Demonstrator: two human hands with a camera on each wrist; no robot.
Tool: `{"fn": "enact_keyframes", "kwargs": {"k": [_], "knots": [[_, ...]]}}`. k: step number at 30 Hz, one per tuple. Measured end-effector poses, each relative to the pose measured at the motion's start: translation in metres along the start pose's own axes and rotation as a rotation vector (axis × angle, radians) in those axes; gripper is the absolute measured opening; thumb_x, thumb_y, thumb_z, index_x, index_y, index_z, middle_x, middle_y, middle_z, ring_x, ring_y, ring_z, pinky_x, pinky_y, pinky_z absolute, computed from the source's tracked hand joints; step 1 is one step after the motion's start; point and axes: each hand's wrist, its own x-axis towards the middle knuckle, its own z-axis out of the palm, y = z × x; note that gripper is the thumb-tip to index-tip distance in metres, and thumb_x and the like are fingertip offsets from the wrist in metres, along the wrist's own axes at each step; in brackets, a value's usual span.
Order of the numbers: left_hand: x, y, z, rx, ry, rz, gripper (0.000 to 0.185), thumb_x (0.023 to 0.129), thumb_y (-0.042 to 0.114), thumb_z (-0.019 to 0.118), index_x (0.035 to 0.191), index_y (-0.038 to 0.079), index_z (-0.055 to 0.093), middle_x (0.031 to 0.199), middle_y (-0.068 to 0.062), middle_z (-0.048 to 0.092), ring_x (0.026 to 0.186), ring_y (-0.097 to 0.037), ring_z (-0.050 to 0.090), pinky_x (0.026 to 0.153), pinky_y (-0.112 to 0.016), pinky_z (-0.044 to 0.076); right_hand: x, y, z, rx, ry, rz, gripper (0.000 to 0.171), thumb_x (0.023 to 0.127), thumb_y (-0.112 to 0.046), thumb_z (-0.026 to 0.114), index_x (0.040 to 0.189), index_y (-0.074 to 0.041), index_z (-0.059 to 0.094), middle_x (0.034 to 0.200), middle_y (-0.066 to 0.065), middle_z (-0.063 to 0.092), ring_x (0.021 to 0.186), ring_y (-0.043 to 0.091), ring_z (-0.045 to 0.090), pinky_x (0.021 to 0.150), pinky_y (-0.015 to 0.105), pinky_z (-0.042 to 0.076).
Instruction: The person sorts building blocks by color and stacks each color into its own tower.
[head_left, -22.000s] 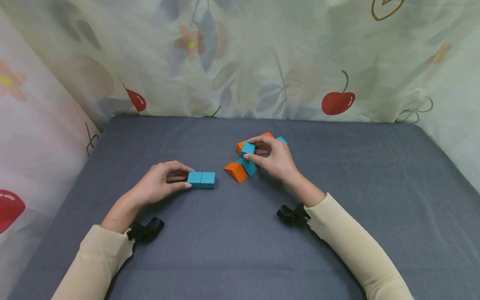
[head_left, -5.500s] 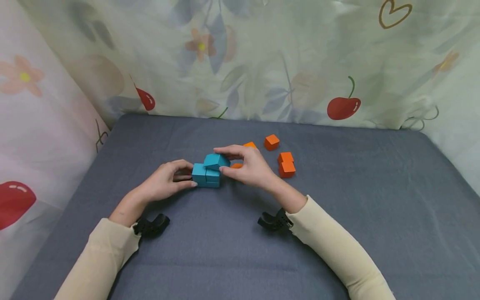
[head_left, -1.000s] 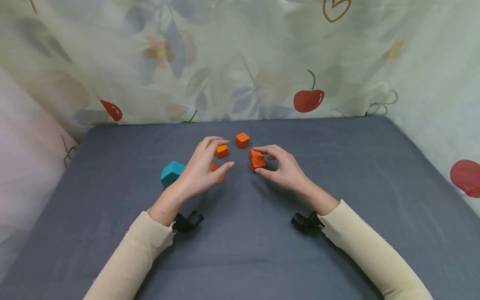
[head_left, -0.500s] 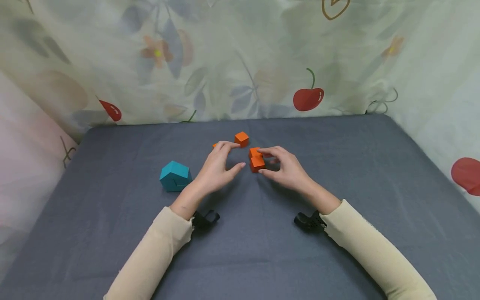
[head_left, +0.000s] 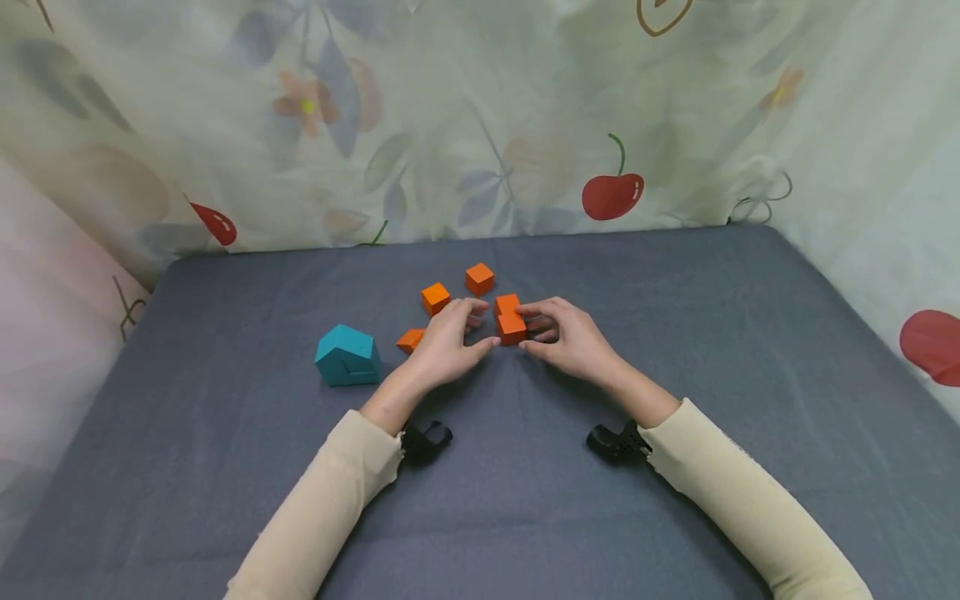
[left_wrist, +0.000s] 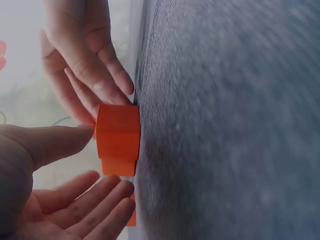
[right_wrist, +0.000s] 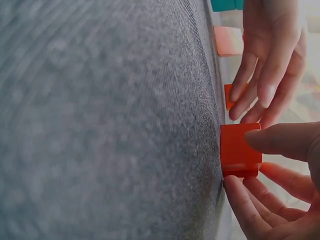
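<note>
Two orange blocks stand touching, one behind the other: a front block [head_left: 512,328] and a rear block [head_left: 507,305]. My right hand [head_left: 566,333] pinches the front block at its right end. In the right wrist view the thumb lies on the face of this orange block [right_wrist: 237,150], with fingers beneath and behind it. My left hand [head_left: 450,342] reaches in from the left, thumb and fingers spread apart. Its thumb tip is very close to the blocks; contact cannot be told. In the left wrist view the thumb [left_wrist: 65,142] ends beside the orange block [left_wrist: 117,132].
A teal house-shaped stack [head_left: 348,357] stands to the left. Behind my left hand lie an orange cube [head_left: 435,298] and, further back, another orange cube [head_left: 479,279]. Part of an orange block [head_left: 410,340] shows beside the left hand. Grey cloth [head_left: 480,500] covers the table, with a printed curtain [head_left: 450,125] behind.
Earlier, the right hand set teal blocks on the stack while the left steadied it. Since then the left hand has left the finished-looking teal stack and moved right toward the two orange blocks.
</note>
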Motion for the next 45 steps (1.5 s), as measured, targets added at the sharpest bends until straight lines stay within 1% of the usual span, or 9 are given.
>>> {"fn": "enact_keyframes", "kwargs": {"k": [5, 9, 12, 15, 19, 24, 31, 39, 45], "knots": [[0.006, 0.003, 0.006, -0.013, -0.023, -0.01, 0.041, 0.093, 0.018, 0.064, 0.13, 0.002, 0.053, 0.121, -0.015, 0.058, 0.111, -0.026, 0.057, 0.097, -0.035, 0.049, -0.001, 0.0, 0.001, 0.047, -0.017, 0.024, 0.05, 0.087, -0.008, 0.07, 0.134, -0.004, 0.054, 0.128, 0.017, 0.053, 0.108, 0.03, 0.064, 0.087, 0.037, 0.057], [0.009, 0.006, 0.011, -0.01, -0.002, -0.025, 0.035, 0.093, 0.015, 0.065, 0.124, 0.002, 0.057, 0.116, -0.014, 0.061, 0.106, -0.025, 0.059, 0.094, -0.035, 0.051, 0.0, 0.001, 0.002, 0.079, -0.014, 0.042, 0.049, 0.087, -0.006, 0.07, 0.133, -0.004, 0.054, 0.132, 0.018, 0.055, 0.11, 0.029, 0.063, 0.087, 0.038, 0.057], [0.01, 0.008, 0.014, -0.01, 0.026, -0.032, 0.031, 0.092, 0.013, 0.066, 0.12, 0.002, 0.06, 0.114, -0.014, 0.062, 0.104, -0.025, 0.06, 0.093, -0.034, 0.051, 0.0, 0.001, 0.002, 0.09, -0.002, 0.052, 0.045, 0.087, -0.007, 0.069, 0.131, -0.004, 0.056, 0.129, 0.017, 0.059, 0.108, 0.029, 0.065, 0.084, 0.038, 0.058], [0.01, 0.009, 0.016, -0.02, 0.033, -0.04, 0.029, 0.091, 0.011, 0.066, 0.119, 0.003, 0.061, 0.113, -0.013, 0.063, 0.104, -0.025, 0.06, 0.093, -0.034, 0.051, 0.0, 0.001, 0.003, 0.083, 0.009, 0.053, 0.043, 0.087, -0.008, 0.07, 0.128, -0.004, 0.058, 0.123, 0.017, 0.063, 0.103, 0.028, 0.067, 0.081, 0.038, 0.058], [0.01, 0.01, 0.016, -0.034, 0.024, -0.049, 0.029, 0.091, 0.011, 0.066, 0.119, 0.003, 0.061, 0.114, -0.013, 0.063, 0.105, -0.025, 0.06, 0.094, -0.034, 0.051, 0.0, 0.001, 0.003, 0.083, 0.014, 0.055, 0.042, 0.087, -0.01, 0.071, 0.127, -0.004, 0.059, 0.118, 0.017, 0.065, 0.1, 0.027, 0.068, 0.081, 0.038, 0.058], [0.01, 0.011, 0.016, -0.034, 0.01, -0.055, 0.031, 0.09, 0.011, 0.068, 0.119, 0.003, 0.061, 0.114, -0.012, 0.063, 0.105, -0.024, 0.06, 0.094, -0.034, 0.051, -0.001, 0.002, 0.003, 0.087, 0.017, 0.054, 0.04, 0.086, -0.01, 0.072, 0.124, -0.005, 0.059, 0.121, 0.016, 0.063, 0.102, 0.027, 0.066, 0.085, 0.039, 0.058], [0.01, 0.012, 0.017, -0.044, -0.008, -0.051, 0.033, 0.089, 0.012, 0.07, 0.12, 0.005, 0.061, 0.116, -0.011, 0.063, 0.106, -0.023, 0.06, 0.094, -0.034, 0.051, -0.002, 0.003, 0.002, 0.082, 0.021, 0.06, 0.039, 0.086, -0.012, 0.073, 0.121, -0.005, 0.059, 0.121, 0.015, 0.062, 0.103, 0.027, 0.066, 0.086, 0.039, 0.057], [0.013, 0.018, 0.02, -0.054, -0.016, -0.046, 0.033, 0.089, 0.012, 0.069, 0.12, 0.006, 0.061, 0.116, -0.01, 0.064, 0.106, -0.023, 0.06, 0.095, -0.033, 0.051, -0.007, 0.004, -0.005, 0.086, 0.035, 0.056, 0.037, 0.086, -0.011, 0.073, 0.12, -0.005, 0.061, 0.119, 0.015, 0.064, 0.103, 0.028, 0.066, 0.088, 0.04, 0.057], [0.016, 0.024, 0.023, -0.053, -0.034, -0.06, 0.034, 0.09, 0.014, 0.068, 0.123, 0.007, 0.061, 0.117, -0.009, 0.063, 0.105, -0.022, 0.06, 0.093, -0.033, 0.052, -0.01, 0.008, -0.011, 0.093, 0.043, 0.06, 0.038, 0.085, -0.01, 0.073, 0.121, -0.005, 0.061, 0.12, 0.016, 0.063, 0.103, 0.029, 0.066, 0.086, 0.041, 0.057]]}}
